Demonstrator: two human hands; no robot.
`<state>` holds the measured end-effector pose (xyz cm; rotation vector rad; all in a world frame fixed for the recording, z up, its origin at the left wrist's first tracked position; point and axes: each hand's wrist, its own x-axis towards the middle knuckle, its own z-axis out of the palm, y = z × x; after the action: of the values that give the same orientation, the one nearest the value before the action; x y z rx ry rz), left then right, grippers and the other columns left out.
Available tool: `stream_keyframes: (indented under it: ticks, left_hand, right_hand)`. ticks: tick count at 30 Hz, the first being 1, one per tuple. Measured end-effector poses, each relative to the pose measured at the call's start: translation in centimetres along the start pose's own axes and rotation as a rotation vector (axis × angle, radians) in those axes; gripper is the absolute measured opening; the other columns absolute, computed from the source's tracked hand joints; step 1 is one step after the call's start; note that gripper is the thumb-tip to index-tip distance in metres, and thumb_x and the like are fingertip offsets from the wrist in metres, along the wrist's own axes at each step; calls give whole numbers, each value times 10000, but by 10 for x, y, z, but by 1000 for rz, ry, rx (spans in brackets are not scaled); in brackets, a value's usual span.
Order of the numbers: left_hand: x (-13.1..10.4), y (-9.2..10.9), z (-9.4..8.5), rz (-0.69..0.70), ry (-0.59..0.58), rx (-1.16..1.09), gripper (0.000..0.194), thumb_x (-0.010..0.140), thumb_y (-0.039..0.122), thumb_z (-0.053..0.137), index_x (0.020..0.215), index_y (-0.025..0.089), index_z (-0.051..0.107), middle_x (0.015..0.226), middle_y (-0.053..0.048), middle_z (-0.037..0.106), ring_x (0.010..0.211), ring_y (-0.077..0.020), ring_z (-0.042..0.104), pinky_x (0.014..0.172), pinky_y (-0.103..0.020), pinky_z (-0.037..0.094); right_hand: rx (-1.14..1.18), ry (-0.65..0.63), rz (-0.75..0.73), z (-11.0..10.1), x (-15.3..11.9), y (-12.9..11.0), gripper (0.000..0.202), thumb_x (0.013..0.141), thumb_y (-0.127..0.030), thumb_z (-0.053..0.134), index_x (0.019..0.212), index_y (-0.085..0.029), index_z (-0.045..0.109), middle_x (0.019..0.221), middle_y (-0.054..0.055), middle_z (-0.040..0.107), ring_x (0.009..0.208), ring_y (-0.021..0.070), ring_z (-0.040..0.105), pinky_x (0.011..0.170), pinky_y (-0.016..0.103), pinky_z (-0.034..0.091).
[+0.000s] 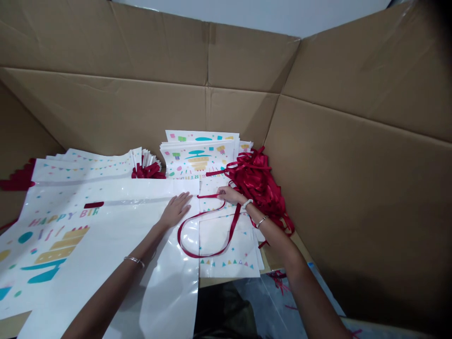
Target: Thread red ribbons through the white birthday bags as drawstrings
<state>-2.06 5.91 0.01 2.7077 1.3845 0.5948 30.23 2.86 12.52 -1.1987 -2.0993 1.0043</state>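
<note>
My left hand (175, 208) lies flat, fingers spread, on a large white sheet (141, 263) near its right edge. A clear strip runs across this sheet, and a short dark red ribbon end shows at the strip's left end. My right hand (229, 194) pinches a dark red ribbon (233, 226) just right of the sheet's edge. One end of the ribbon reaches left to that edge; the rest loops down over the sheets below. Beneath and beside lie white sheets printed with "Happy Birthday", cakes and bunting (229, 263).
A heap of dark red ribbons (261, 181) sits right of my right hand. Printed sheets (199, 157) stand stacked at the back, beside another ribbon bunch (148, 170). Tall cardboard walls (141, 108) enclose the back and sides. Ribbon scraps lie on the floor (268, 301) below the table's front edge.
</note>
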Motion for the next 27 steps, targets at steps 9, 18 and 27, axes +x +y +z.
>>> stream_keyframes:
  ticks: [9, 18, 27]
  left_hand:
    - [-1, 0, 0, -9, -11, 14, 617, 1103, 527, 242, 1612, 258, 464, 1672, -51, 382, 1564, -264, 332, 1276, -485, 266]
    - [1, 1, -1, -2, 0, 17, 607, 1103, 513, 254, 1600, 252, 483, 1653, -62, 415, 1546, -258, 368, 1278, -468, 268]
    - [1, 0, 2, 4, 9, 25, 593, 1102, 487, 276, 1599, 240, 487, 1653, -67, 411, 1551, -268, 358, 1276, -486, 278]
  right_hand:
    - [-60, 22, 50, -7, 12, 27, 336, 1031, -370, 644, 1226, -97, 652, 1101, 73, 670, 955, 162, 675, 819, 298, 608]
    - [-151, 48, 117, -17, 8, 46, 369, 1028, -381, 647, 1265, -99, 649, 1187, 99, 660, 1027, 190, 675, 891, 349, 605]
    - [-252, 90, 137, -12, 4, 47, 343, 1029, -372, 644, 1193, -73, 682, 1176, 91, 665, 1044, 206, 675, 928, 317, 583]
